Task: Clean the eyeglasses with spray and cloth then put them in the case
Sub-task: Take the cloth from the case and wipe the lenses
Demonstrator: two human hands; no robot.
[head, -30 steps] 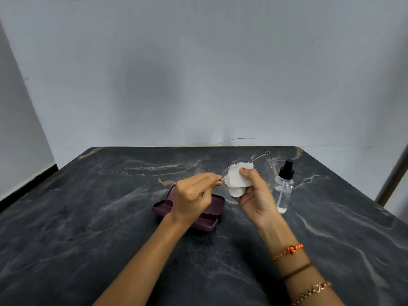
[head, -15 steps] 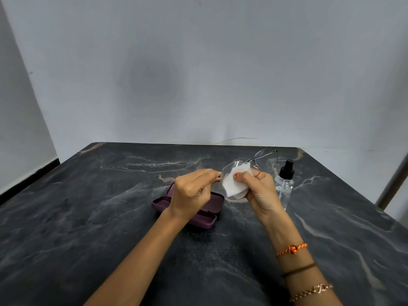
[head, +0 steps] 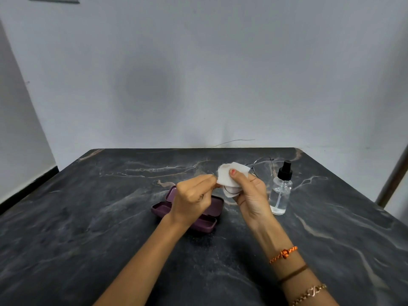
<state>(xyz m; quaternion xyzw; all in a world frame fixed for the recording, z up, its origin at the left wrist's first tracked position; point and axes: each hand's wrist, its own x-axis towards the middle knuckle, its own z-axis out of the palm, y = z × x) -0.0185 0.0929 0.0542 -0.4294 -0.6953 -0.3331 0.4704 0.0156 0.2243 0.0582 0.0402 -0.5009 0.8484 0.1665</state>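
— What do the hands hold above the dark marble counter (head: 88,228)?

— The right hand (head: 250,195) pinches a white cloth (head: 229,176) folded over one lens of the wire-rimmed eyeglasses (head: 261,167), thumb on top. The left hand (head: 192,196) is closed on the frame's left end.

— Any change from half a second ago?

— The cloth now covers more of the near lens; the far lens shows less clearly beyond it.

— And the rest?

— The open maroon case (head: 205,214) lies at mid-counter beneath the left hand. The clear spray bottle (head: 280,191) stands upright just right of the right hand, toward the counter's right edge.
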